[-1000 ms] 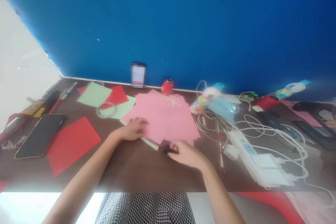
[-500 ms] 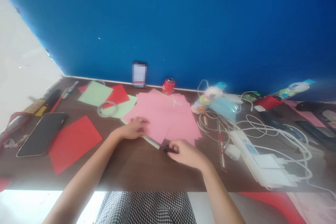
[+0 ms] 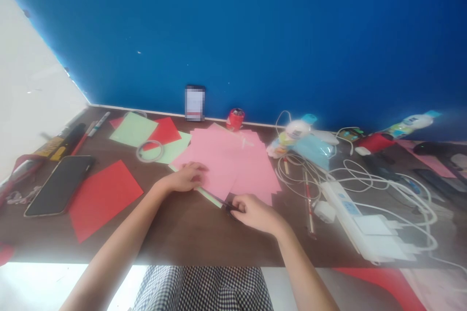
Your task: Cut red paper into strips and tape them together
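Note:
My right hand [image 3: 251, 211] is closed around the dark handles of a pair of scissors [image 3: 229, 208]. The blades point left along the near edge of a pale green paper strip [image 3: 209, 198]. My left hand [image 3: 186, 177] lies over the strip and the pink paper with its fingers spread, pressing down; part of the strip is hidden under it. Several overlapping pink sheets [image 3: 233, 160] spread out beyond both hands. How far the blades are apart is too blurred to tell.
Left: a red sheet [image 3: 105, 199], a dark phone [image 3: 60, 185], green sheets [image 3: 133, 129] and a clear ring [image 3: 150, 151]. Right: a brush [image 3: 309, 204], a white power strip [image 3: 343, 201], tangled cables and a glue bottle [image 3: 292, 133]. A red can [image 3: 235, 119] and an upright phone [image 3: 194, 103] stand at the back.
My right hand and the scissors have shifted slightly left along the green strip, with less of the blades showing. My left hand has stayed in place on the paper.

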`<state>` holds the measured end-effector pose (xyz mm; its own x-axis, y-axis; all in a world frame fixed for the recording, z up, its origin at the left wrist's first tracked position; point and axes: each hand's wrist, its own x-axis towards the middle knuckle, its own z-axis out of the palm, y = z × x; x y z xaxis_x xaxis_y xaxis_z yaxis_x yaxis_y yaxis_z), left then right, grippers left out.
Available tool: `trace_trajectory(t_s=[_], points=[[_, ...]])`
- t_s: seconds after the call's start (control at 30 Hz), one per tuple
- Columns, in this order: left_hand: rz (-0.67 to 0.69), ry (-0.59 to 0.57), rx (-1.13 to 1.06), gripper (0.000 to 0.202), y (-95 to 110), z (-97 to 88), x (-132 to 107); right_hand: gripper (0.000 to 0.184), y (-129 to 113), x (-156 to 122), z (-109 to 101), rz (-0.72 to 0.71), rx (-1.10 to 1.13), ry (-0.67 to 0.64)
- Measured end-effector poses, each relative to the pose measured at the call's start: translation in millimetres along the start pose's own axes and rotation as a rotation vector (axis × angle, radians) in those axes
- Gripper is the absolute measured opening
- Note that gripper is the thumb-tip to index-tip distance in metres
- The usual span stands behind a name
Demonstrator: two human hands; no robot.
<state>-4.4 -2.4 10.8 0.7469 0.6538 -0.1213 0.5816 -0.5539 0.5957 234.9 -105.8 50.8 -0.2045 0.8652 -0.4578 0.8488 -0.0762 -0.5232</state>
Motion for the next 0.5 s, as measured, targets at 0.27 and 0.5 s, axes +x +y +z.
trace_trajectory(t_s=[0.27, 0.5], points=[[0.017, 0.0, -0.028, 0.01, -2.7, -1.4, 0.4, 0.017, -2.4, -5.9, -2.8, 0.019, -0.05, -0.029], [0.011, -0.015, -0.023, 0.007, -1.7, -0.6, 0.0, 0.018, -8.1, -6.4, -6.7, 0.038, -0.053, -0.033]])
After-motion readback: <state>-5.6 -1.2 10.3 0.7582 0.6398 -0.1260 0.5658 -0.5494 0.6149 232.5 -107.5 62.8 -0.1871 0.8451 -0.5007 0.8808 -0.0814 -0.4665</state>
